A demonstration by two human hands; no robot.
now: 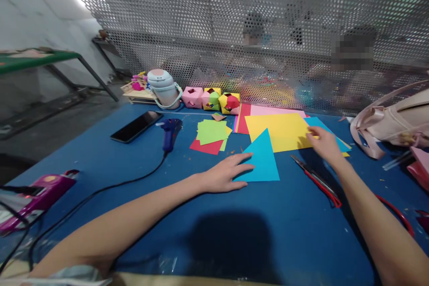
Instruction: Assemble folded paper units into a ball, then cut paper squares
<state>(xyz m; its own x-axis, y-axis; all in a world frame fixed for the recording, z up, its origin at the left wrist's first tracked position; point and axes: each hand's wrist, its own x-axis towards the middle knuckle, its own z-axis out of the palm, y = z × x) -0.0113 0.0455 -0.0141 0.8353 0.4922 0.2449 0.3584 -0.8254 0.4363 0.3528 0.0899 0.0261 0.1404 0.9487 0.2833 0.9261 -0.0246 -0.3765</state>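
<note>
My left hand point(226, 173) lies with its fingers spread on a blue paper triangle point(266, 161), pressing it to the table. My right hand point(323, 143) is at the right end of a large yellow sheet of paper point(278, 129), with thumb and fingertips closed at its edge. Another blue sheet point(330, 133) sticks out behind that hand. Between my arms, a pair of red-handled scissors point(317, 181) rests on the blue table. Beyond my left hand is a small stack of green, yellow and red paper squares point(212, 132).
A blue glue gun point(170, 134) with a trailing cord and a black phone point(136, 127) lie left. Along the back stand folded paper cubes point(193, 98), a cup point(162, 88) and a perforated metal screen point(201, 53). A pink bag point(392, 120) sits right, a purple power strip point(43, 196) left.
</note>
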